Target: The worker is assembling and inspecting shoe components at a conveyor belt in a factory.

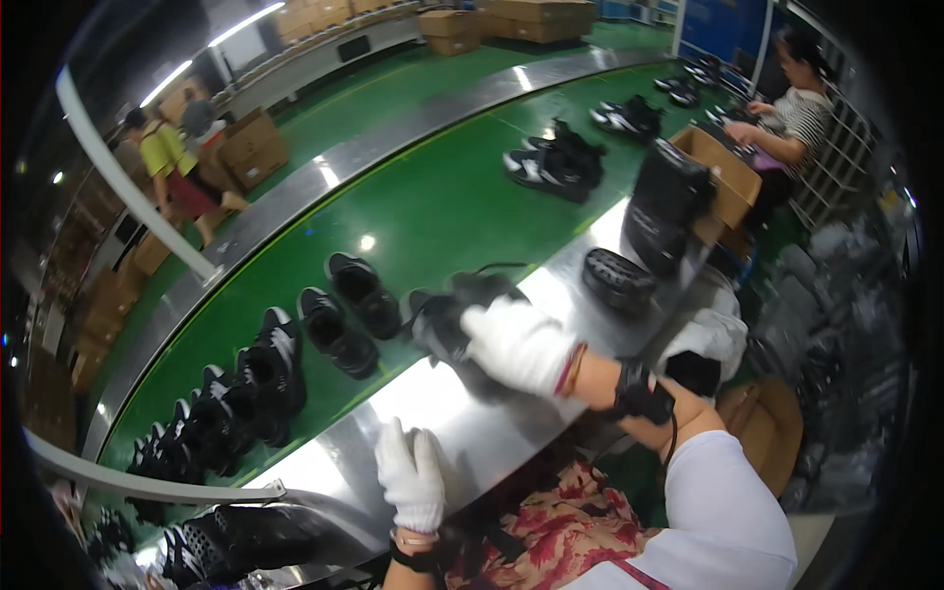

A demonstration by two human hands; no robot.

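Note:
My right hand (521, 346), in a white glove, reaches over the inner edge of the metal counter. Its fingers close on a black shoe (440, 323) that is smeared by motion, and a second dark shape beside it is too blurred to make out. My left hand (411, 477), gloved too, hovers by the shiny metal counter (501, 442) with its fingers stretched out and nothing in them. Just beyond the hands, a pair of black shoes, one (337, 332) nearer and one (364, 295) farther, rests on the green conveyor belt (423, 211).
Several black-and-white shoes (270, 369) line the belt at left, others (556, 162) farther right. A black shoe sole (618, 280) and a tall dark stack (669, 206) stand on the counter by a cardboard box (723, 172). A co-worker (801, 108) sits at right; a grey rail (157, 482) crosses the left.

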